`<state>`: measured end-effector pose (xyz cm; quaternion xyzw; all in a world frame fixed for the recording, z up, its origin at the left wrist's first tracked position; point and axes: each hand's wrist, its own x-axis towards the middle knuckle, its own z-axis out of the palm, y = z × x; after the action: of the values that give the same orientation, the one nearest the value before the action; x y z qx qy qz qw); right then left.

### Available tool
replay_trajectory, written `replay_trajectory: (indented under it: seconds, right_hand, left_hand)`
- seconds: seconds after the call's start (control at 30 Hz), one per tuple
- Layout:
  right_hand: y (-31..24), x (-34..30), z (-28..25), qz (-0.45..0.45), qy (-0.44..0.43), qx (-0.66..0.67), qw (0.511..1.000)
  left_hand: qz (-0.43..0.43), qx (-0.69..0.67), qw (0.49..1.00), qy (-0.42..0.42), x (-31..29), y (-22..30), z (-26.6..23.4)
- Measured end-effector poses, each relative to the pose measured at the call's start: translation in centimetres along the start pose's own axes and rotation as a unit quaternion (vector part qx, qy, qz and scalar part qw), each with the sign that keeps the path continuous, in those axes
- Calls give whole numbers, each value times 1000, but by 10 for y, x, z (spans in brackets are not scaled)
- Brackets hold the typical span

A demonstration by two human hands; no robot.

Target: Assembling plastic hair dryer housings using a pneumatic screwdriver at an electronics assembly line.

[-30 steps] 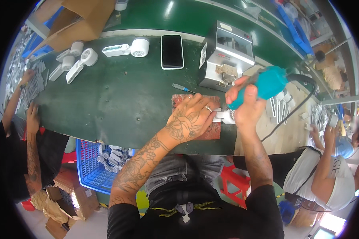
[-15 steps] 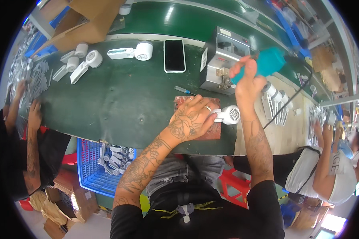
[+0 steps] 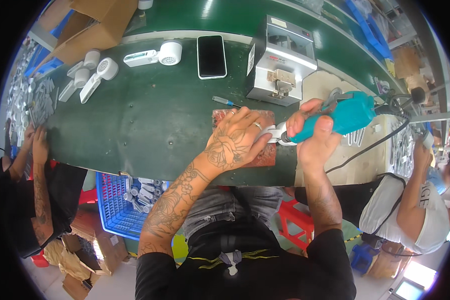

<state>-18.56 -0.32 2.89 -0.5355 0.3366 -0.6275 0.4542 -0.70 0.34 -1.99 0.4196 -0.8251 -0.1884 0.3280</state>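
My left hand (image 3: 236, 139) presses a white handheld device (image 3: 273, 134) down on a reddish slab (image 3: 263, 160), fingers closed round its handle. My right hand (image 3: 316, 142) is wrapped round a teal electric screwdriver (image 3: 341, 119). The screwdriver is nearly level, and its tip points left at the white device. Whether the tip touches is unclear, and the device's round head is mostly hidden behind the tool and my right hand. Just beyond the slab lies a small blue-handled screwdriver (image 3: 222, 101).
A silver machine (image 3: 285, 62) stands behind the slab, with a phone (image 3: 211, 57) to its left. More white devices (image 3: 147, 57) lie at the far left. A blue basket (image 3: 116, 217) of similar parts sits below the table edge. Co-workers sit on both sides; a black cable (image 3: 370, 150) hangs at right.
My right hand has brought the electric screwdriver down and toward me from beside the silver machine to the white device. My left hand keeps its hold on the device.
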Motion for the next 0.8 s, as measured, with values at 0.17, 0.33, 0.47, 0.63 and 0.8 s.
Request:
replay_trajectory:
  seconds: [0.17,0.33,0.47,0.63,0.8]
  right_hand:
    - [14,-6,0,-4,12,9,1000]
    - [1,-4,-1,-5,10,15,1000]
    - [-6,3,-6,-11,28,50,998]
    - [-14,7,8,27,43,27,998]
    - [10,-7,-6,38,30,201,978]
  left_hand:
    - [16,21,1000,10,0,-1,4]
    - [16,28,999,6,3,2,0]
    - [17,-60,998,-10,9,1,-6]
    - [33,-104,994,21,12,-5,-9]
    - [99,-105,982,121,-6,-24,5]
